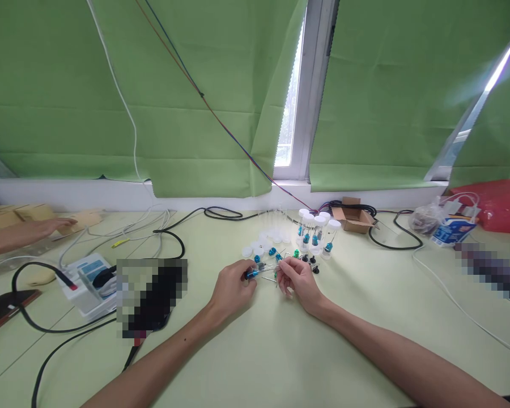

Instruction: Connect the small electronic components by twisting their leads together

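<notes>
My left hand (233,285) is closed on a small blue piece with a thin metal shaft (252,273), which points right. The fingers of my right hand (301,279) are pinched near the shaft's far end; what they hold is too small to make out. Just beyond both hands lie loose blue pieces (272,251), a green piece (296,253) and several black pieces (315,269). White round caps (247,251) lie behind them. Clear tubes with white lids (334,225) stand upright behind my right hand, with blue pieces inside.
Uncapped clear tubes (276,224) stand near the wall. A small open cardboard box (353,218) is at the back right, by black cables. A white power strip (87,286) and cables lie left. Another person's hand (53,226) reaches over yellowish boxes (34,212) at far left.
</notes>
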Motion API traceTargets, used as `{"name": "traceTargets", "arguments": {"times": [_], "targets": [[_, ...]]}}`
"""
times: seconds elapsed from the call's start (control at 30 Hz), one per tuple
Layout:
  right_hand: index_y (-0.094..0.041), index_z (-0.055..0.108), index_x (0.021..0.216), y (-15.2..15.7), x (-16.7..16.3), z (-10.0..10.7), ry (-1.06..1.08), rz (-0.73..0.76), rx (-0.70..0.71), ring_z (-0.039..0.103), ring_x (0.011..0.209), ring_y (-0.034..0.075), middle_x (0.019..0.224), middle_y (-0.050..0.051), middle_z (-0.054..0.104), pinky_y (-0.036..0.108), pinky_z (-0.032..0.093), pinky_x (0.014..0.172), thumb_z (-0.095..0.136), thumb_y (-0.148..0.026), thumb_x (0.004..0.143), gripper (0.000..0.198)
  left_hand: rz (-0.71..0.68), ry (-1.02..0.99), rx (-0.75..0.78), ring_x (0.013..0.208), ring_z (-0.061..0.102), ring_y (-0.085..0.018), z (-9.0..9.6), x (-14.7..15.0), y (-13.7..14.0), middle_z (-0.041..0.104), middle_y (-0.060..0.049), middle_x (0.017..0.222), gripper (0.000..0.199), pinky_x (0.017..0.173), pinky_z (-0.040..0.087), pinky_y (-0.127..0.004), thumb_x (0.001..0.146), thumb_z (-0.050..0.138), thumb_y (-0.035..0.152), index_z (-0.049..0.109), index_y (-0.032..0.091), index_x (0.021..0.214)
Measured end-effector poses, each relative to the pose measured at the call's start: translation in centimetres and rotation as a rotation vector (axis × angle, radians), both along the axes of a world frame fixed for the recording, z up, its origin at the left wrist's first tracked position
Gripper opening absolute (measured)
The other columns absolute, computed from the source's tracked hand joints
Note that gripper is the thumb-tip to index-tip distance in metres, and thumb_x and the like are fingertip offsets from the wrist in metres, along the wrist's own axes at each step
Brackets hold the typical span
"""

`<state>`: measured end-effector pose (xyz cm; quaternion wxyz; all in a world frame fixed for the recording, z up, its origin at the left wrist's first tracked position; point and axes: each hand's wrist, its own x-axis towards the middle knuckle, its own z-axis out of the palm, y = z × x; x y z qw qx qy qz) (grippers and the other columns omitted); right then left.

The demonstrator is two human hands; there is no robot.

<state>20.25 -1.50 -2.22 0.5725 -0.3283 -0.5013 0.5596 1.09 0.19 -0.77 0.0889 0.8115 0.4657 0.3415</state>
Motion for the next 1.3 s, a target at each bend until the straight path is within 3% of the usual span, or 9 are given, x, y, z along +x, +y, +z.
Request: {"name": "traceTargets", "arguments": {"times": [0.5, 1.0, 1.1, 1.3], "targets": [[-0.018, 0.049, 0.063, -0.3, 0.2, 0.5, -0.021, 0.096, -0.063, 0.047, 0.034, 0.007, 0.052, -0.003, 0.059, 0.016, 0.029, 0.029, 0.072, -0.047, 0.075, 0.039, -0.02, 0.034, 0.022, 0.073, 0.062, -0.019, -0.1, -0.4, 0.1, 0.07, -0.003, 0.085, 0.032, 0.069, 0.046, -0.027, 0.065, 0.051, 0.007, 0.066, 0.02, 0.089], [-0.018, 0.046, 0.062, -0.4, 0.5, 0.4, -0.045, 0.218, -0.111, 0.044, 0.029, 0.006, 0.047, -0.005, 0.059, 0.015, 0.025, 0.026, 0.074, -0.045, 0.075, 0.041, -0.064, 0.003, -0.014, 0.069, 0.059, -0.017, -0.2, -0.5, 0.3, 0.067, -0.001, 0.076, 0.031, 0.067, 0.044, -0.027, 0.059, 0.048, 0.005, 0.064, 0.019, 0.082], [-0.019, 0.044, 0.062, -0.4, 0.3, 0.6, -0.041, 0.164, -0.063, 0.045, 0.03, 0.006, 0.049, -0.005, 0.057, 0.015, 0.024, 0.027, 0.069, -0.049, 0.079, 0.042, -0.052, -0.065, -0.049, 0.07, 0.059, -0.017, -0.1, -0.2, 0.2, 0.068, -0.002, 0.077, 0.028, 0.069, 0.045, -0.026, 0.061, 0.05, 0.006, 0.064, 0.018, 0.082], [-0.018, 0.052, 0.072, -0.6, 0.1, 0.4, -0.207, -0.116, 0.142, 0.045, 0.035, 0.007, 0.054, -0.005, 0.052, 0.02, 0.032, 0.033, 0.051, -0.051, 0.092, 0.038, -0.057, -0.22, -0.18, 0.075, 0.06, -0.017, 0.1, 0.6, -0.2, 0.068, -0.002, 0.08, 0.019, 0.07, 0.046, -0.026, 0.066, 0.053, 0.011, 0.063, 0.018, 0.081]]}}
